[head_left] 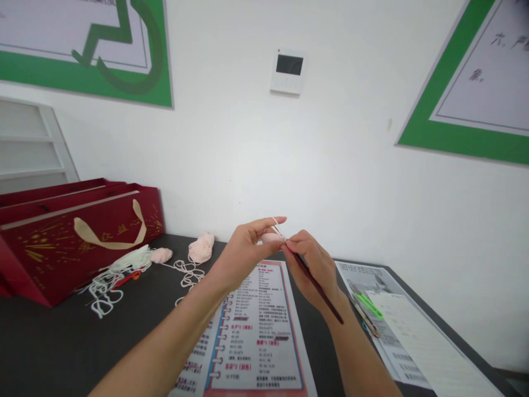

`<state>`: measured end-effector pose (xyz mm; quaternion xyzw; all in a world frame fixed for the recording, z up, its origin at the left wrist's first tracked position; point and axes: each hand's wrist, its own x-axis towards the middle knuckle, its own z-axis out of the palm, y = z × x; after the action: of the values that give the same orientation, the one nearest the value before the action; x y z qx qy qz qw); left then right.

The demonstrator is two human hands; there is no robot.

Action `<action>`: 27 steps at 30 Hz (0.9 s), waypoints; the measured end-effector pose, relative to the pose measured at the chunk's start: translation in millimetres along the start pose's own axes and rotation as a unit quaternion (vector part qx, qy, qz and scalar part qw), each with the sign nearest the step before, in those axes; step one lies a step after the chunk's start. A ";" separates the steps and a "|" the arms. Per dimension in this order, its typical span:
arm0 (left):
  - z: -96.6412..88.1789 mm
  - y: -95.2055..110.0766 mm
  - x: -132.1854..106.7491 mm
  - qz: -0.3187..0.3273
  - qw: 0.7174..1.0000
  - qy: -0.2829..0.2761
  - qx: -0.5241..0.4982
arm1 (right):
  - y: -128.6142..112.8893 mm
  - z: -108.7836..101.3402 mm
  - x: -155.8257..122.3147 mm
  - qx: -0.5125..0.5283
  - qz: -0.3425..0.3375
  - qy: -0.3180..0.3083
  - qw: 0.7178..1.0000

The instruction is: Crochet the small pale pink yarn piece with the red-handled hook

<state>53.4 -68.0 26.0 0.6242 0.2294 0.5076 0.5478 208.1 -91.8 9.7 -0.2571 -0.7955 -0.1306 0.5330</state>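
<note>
My left hand is raised above the dark table, pinching a small pale pink crocheted piece, with yarn looped over its stretched index finger. My right hand is closed round a dark red crochet hook, whose tip meets the pink piece at my left fingertips. The hook's handle slants down to the right past my wrist. A thin strand of pink yarn trails across the table to a pink yarn ball.
A spiral-bound printed sheet lies under my hands. Papers with green-handled snips lie to the right. At left stand red gift bags, white yarn and a smaller pink piece. A white wall with a thermostat rises behind.
</note>
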 end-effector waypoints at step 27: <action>-5.9 1.7 0.3 0.031 0.998 -0.024 -0.056 | -6.4 -15.9 11.1 0.456 0.306 0.044 0.834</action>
<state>47.9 -65.6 26.9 0.6113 0.1680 0.5211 0.5714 213.7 -101.8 26.6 -0.2094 -0.6211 0.4059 0.6369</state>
